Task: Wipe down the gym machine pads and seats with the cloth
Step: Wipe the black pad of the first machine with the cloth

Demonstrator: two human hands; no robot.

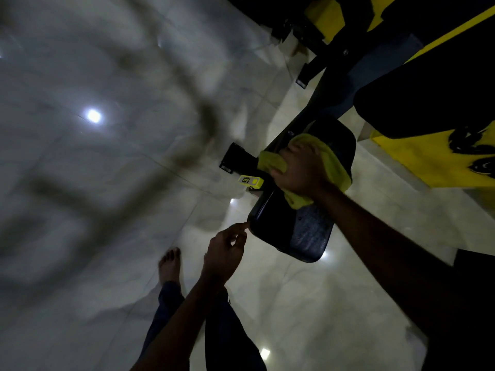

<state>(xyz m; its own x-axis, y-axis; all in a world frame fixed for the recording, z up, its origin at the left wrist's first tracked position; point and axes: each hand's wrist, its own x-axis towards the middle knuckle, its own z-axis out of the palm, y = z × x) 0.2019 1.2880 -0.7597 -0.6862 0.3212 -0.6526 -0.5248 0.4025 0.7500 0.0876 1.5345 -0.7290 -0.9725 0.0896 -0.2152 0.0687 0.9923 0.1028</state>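
A black padded seat [300, 234] of a gym machine sits at centre right, with a second black pad [337, 135] just beyond it. My right hand [297, 170] grips a bunched yellow-green cloth [334, 162] and presses it onto the padding where the two pads meet. My left hand [226, 253] hovers at the near left edge of the seat, its index fingertip touching the rim and the other fingers loosely curled around nothing.
A yellow adjustment lever [251, 181] sticks out beside the seat. The black and yellow machine frame [428, 156] fills the right and top right. A glossy tiled floor [107, 183] spreads to the left. My bare foot [169, 266] stands near the seat.
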